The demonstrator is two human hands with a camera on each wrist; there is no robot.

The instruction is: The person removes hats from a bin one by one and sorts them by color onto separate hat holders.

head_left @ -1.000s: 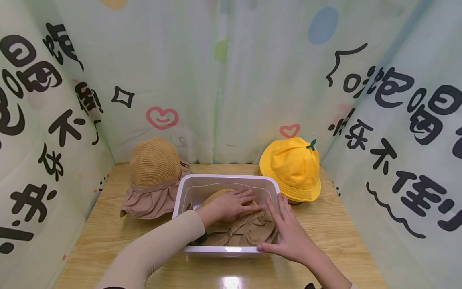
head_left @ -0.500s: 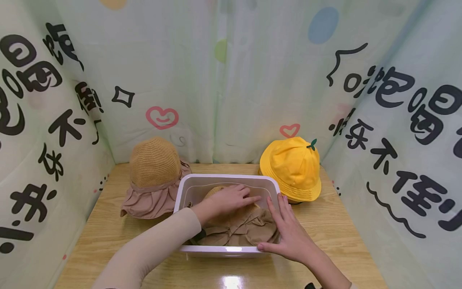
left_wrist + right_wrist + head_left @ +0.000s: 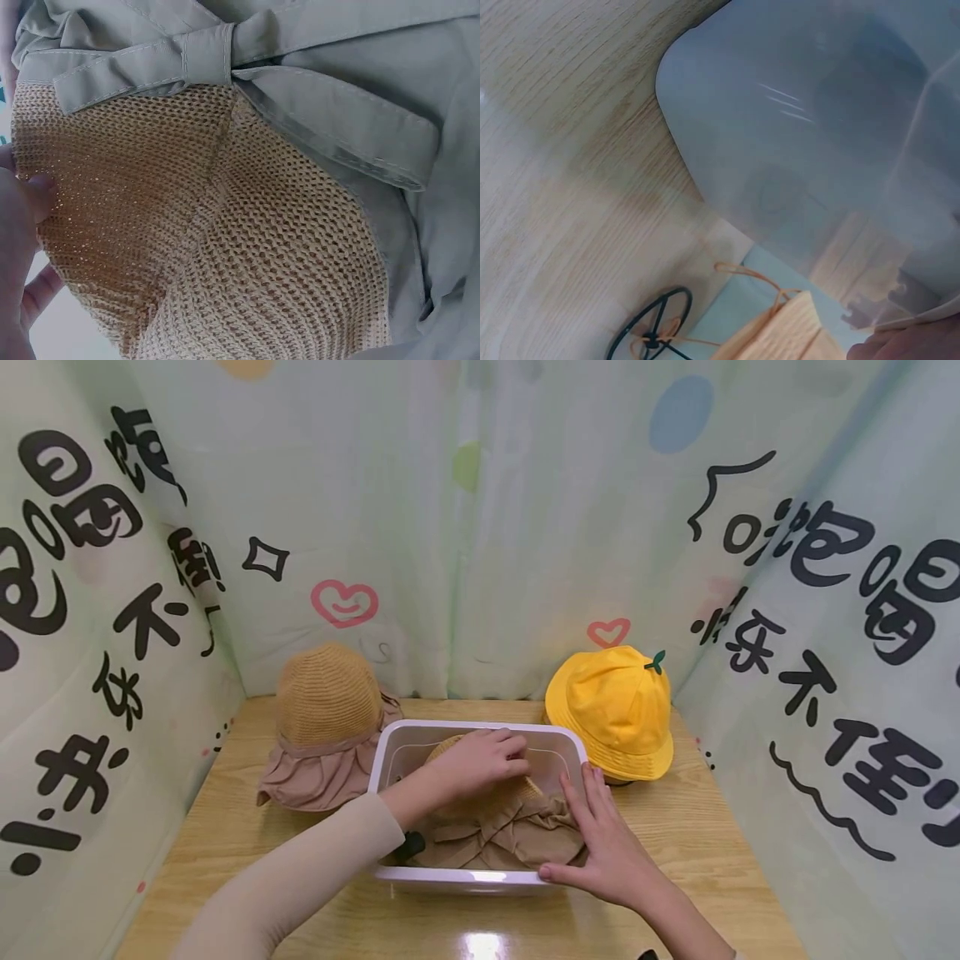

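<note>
1. A straw hat [image 3: 487,803] sits inside a white tub [image 3: 431,876], in the middle of the counter [image 3: 697,839]. Its brown cloth brim [image 3: 525,842] is bunched up toward 5 o'clock in the tub.
2. The left hand [image 3: 480,764] reaches into the tub, at the hat's 12 o'clock side. Its fingers are pinched together on the edge of the woven straw.
3. The left wrist view shows a cloth bow [image 3: 210,56] on the hat, near 12 o'clock.
4. The right hand [image 3: 609,847] rests on the tub at 4 o'clock. Its fingers are long and spread wide along the rim, and its thumb touches the near edge.
5. A second hat [image 3: 330,702], straw with pinkish cloth, is at the tub's 10 o'clock.
6. A yellow hat [image 3: 611,710] with a green sprout [image 3: 657,662] is at 2 o'clock.
7. Behind at 12 o'clock hangs a pale curtain [image 3: 517,543].
</note>
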